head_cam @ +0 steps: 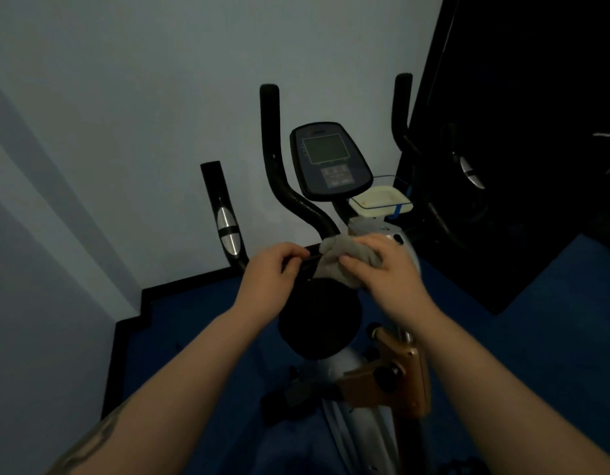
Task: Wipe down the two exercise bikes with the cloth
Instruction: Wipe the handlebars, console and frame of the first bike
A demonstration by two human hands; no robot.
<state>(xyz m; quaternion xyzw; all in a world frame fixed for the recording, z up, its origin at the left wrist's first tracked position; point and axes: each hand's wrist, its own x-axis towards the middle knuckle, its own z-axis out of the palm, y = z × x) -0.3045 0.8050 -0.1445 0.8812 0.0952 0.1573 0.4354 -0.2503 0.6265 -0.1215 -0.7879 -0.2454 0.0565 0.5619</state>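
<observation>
An exercise bike (331, 162) with a grey console screen and black curved handlebars stands in front of me against a pale wall. My left hand (269, 269) grips the black horizontal handlebar near its left end. My right hand (386, 269) holds a grey cloth (344, 258) and presses it against the bar and the bike's post, just right of the left hand. The black saddle (319, 320) sits below my hands. A second bike is not plainly visible; dark equipment fills the right side.
A pale plastic tray (380, 200) is mounted right of the console. A gold-coloured bracket (396, 375) sits on the frame below the saddle. A dark mirror or panel (523, 132) stands at right. Blue carpet (200, 337) covers the floor, edged by black skirting.
</observation>
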